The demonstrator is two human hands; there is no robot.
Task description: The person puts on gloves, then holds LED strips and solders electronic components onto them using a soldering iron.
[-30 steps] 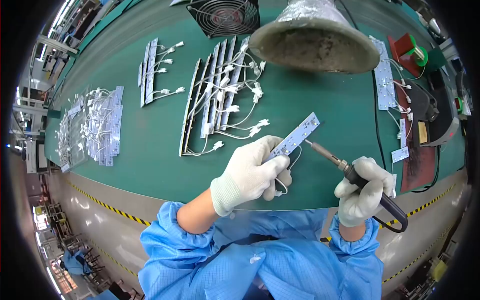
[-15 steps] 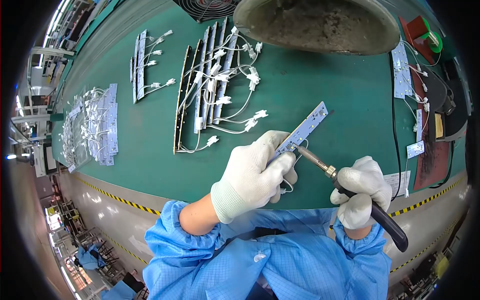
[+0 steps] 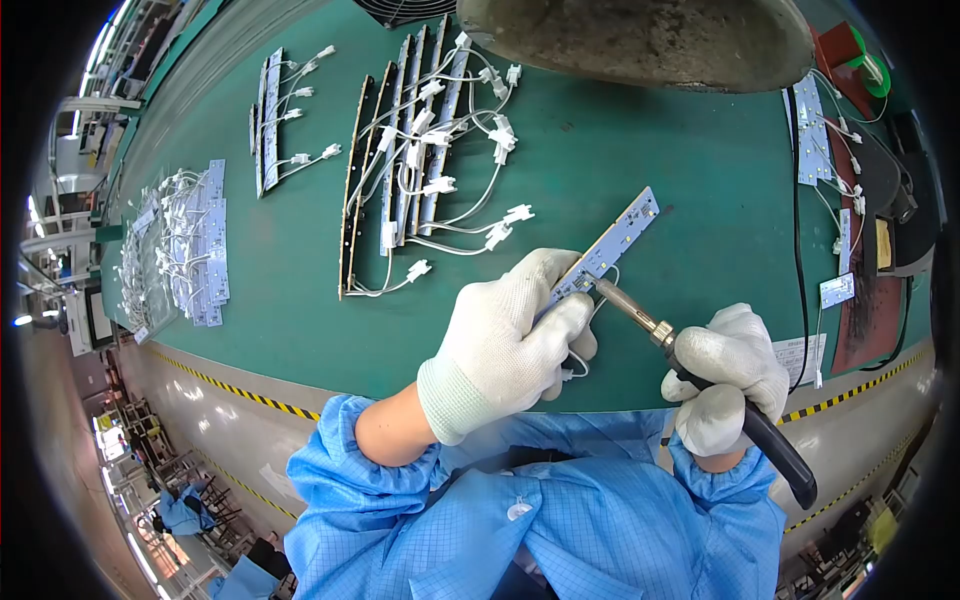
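Observation:
My left hand (image 3: pixel 512 335), in a white knit glove, grips the lower end of a narrow LED circuit board (image 3: pixel 620 235). The board slants up to the right above the table, with a thin white wire hanging below it by my fingers. My right hand (image 3: pixel 728 378), gloved too, is wrapped round the black handle of a soldering iron (image 3: pixel 657 332). The iron's tip meets the board's face close to my left thumb; whether it touches a pad is too small to tell.
Long LED strips with white plug leads (image 3: pixel 410 150) lie on the green table (image 3: pixel 600 150). More boards are stacked at left (image 3: pixel 215 245). A grey hood (image 3: pixel 640 40) overhangs the back. At right are a solder reel (image 3: pixel 872 68), a black cable (image 3: pixel 798 230) and an iron stand with yellow sponge (image 3: pixel 883 245).
The view has shifted slightly, so the table items sit a little higher and the left ones further left. Both hands keep their grips, and the iron's tip stays at the board.

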